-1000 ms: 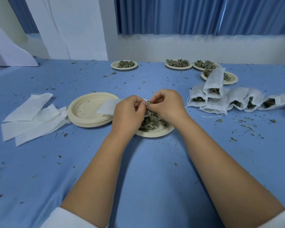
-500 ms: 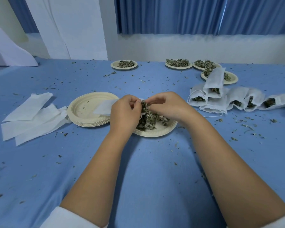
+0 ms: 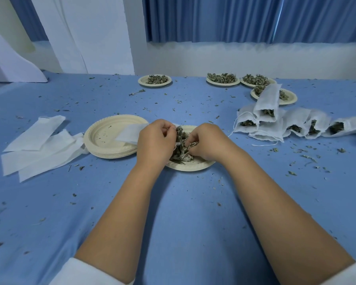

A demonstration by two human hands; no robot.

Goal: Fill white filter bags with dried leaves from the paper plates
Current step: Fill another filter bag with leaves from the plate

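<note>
While our right fingers (image 3: 191, 141) curl down into the dried leaves (image 3: 181, 151) and pinch a clump of them, our left fingers (image 3: 167, 128) are curled as well, gripping one end of a white filter bag (image 3: 128, 133). The bag's mouth is hidden behind those knuckles, so we cannot tell how far it is opened. Our left hand (image 3: 154, 140) and right hand (image 3: 209, 140) sit close together, almost touching, with the heap of leaves between them. The heap rests on a paper plate (image 3: 191, 168) directly under both hands. The free end of the bag reaches out to the left, over the rim of a stack of empty plates (image 3: 103, 140) that stands just beside the working plate.

Further left, flat unfilled bags (image 3: 37, 149) lie overlapping on the blue table (image 3: 183, 212). To the right, well apart from our hands, filled bags (image 3: 284, 125) lie in a loose row with dark leaf showing at their open mouths, and one more is propped on top of them. Along the far edge stand four more plates of leaves (image 3: 222, 79), the nearest of these partly covered by the propped bag. Leaf crumbs (image 3: 308, 158) are scattered over the cloth, thickest on the right. White sleeves (image 3: 84, 272) show at both forearms.
</note>
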